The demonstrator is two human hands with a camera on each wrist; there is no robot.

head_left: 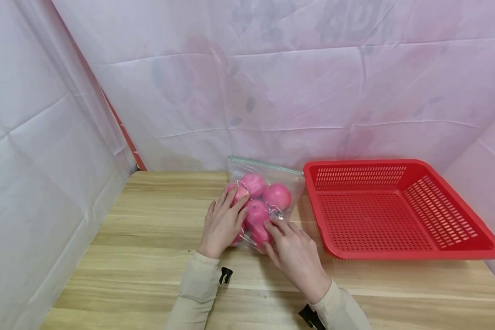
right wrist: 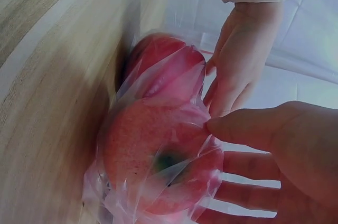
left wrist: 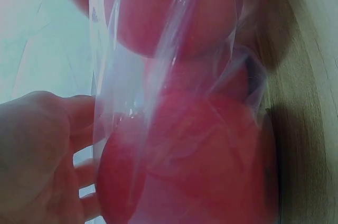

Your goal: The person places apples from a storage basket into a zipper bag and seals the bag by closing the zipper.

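A clear zip bag [head_left: 268, 167] with a green-edged top lies on the wooden table, its zip edge toward the back. Inside are several pinkish-red round fruits [head_left: 277, 196]; one [right wrist: 163, 155] shows a dark hollow like an apple's. My left hand [head_left: 222, 224] rests on the bag's left side, its fingers extended over the fruits. On the near right side, my right hand [head_left: 297, 252] touches the plastic with outstretched, slightly bent fingers. The right wrist view shows its thumb and fingers against the bag, none wrapped round a fruit. Whether the zip is sealed cannot be told.
A red perforated plastic basket [head_left: 327, 229] stands right of the bag, close to its top corner. Pale printed cloth [head_left: 293, 91] hangs behind the wooden table [head_left: 148, 238] and along its sides. A black strap end [head_left: 225, 275] sticks out by the left sleeve.
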